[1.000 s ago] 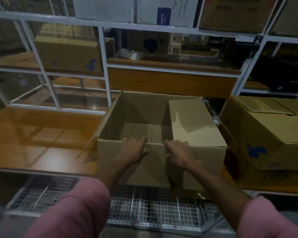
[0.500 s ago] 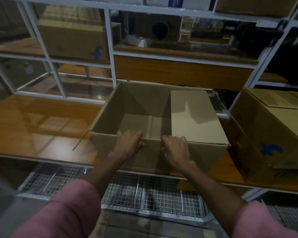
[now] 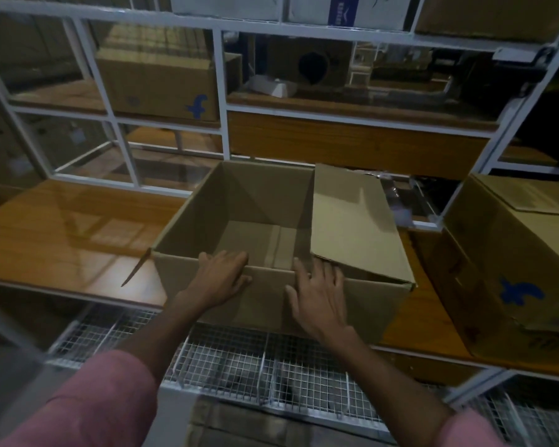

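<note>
Left grip clasps box at near rim.

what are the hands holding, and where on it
The left hand grips the open cardboard box by its near rim; the right hand rests flat there.

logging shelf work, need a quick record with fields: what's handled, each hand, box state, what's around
item: open box on wooden shelf
contents: none visible
flap: right flap folded inward over the box
hands: left hand grips the near rim; right hand flat on the front wall, fingers straight
around: blue-logo box to the right; wire bins below
</note>
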A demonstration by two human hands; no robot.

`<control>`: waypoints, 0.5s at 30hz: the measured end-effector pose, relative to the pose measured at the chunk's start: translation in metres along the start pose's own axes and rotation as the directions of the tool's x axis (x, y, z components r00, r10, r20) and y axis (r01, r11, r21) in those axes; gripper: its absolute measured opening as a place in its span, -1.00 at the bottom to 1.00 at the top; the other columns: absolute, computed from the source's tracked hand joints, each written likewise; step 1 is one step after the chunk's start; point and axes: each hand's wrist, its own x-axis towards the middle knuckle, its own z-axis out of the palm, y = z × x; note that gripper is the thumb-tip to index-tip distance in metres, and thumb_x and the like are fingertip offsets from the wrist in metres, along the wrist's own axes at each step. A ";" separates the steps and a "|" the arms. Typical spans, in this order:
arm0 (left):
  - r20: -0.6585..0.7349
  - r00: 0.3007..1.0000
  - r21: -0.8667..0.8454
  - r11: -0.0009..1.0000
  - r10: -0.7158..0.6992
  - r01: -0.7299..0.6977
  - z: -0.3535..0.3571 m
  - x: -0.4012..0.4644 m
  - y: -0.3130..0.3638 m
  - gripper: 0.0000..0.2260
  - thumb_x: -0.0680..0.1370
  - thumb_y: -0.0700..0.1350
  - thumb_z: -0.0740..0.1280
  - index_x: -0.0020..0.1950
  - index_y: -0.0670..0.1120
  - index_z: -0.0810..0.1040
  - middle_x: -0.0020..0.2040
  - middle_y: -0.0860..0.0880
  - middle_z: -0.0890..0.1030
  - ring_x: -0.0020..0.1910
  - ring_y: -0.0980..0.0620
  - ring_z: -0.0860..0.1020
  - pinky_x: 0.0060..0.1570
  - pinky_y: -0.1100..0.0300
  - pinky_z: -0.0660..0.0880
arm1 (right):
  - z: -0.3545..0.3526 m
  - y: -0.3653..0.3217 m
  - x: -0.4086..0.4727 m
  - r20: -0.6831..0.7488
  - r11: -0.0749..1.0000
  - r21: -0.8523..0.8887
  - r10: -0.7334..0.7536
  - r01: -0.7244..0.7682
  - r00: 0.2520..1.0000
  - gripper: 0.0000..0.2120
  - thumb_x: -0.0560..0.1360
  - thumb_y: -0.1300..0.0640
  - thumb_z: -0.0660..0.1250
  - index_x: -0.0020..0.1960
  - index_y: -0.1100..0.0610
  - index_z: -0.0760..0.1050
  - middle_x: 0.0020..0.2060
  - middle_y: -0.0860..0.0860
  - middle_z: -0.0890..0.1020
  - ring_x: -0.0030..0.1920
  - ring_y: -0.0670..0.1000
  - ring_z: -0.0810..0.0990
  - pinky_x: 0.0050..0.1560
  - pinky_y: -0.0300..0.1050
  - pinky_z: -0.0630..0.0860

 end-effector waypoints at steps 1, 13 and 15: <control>-0.013 1.000 0.002 1.000 -0.013 0.013 0.001 -0.001 0.001 -0.71 0.59 0.24 0.08 0.03 0.03 0.36 0.10 -0.04 0.60 0.09 -0.12 0.52 0.05 -0.07 0.35 | -0.002 0.008 0.000 -0.013 1.000 0.004 0.027 -0.027 1.000 -0.45 0.58 -0.24 0.19 0.46 0.03 0.37 0.35 0.20 0.49 0.32 0.21 0.45 0.40 0.27 0.31; -0.020 0.990 0.018 0.990 0.141 -0.140 0.007 0.038 0.138 -0.65 0.72 0.12 -0.03 0.22 -0.02 0.46 0.13 -0.09 0.64 0.05 -0.15 0.62 0.02 -0.02 0.49 | -0.026 0.063 0.008 0.090 0.980 0.096 0.165 -0.173 0.982 -0.44 0.68 -0.13 0.01 0.63 -0.01 0.05 0.49 0.17 0.35 0.43 0.21 0.36 0.42 0.26 0.23; -0.026 0.991 0.035 0.991 0.130 -0.129 0.010 0.034 0.130 -0.64 0.71 0.15 -0.01 0.23 -0.03 0.44 0.13 -0.09 0.63 0.05 -0.13 0.61 -0.02 0.00 0.49 | -0.028 0.072 0.005 0.108 0.979 0.068 0.186 -0.194 0.977 -0.40 0.67 -0.21 -0.03 0.63 -0.01 0.04 0.50 0.18 0.34 0.47 0.23 0.34 0.44 0.30 0.20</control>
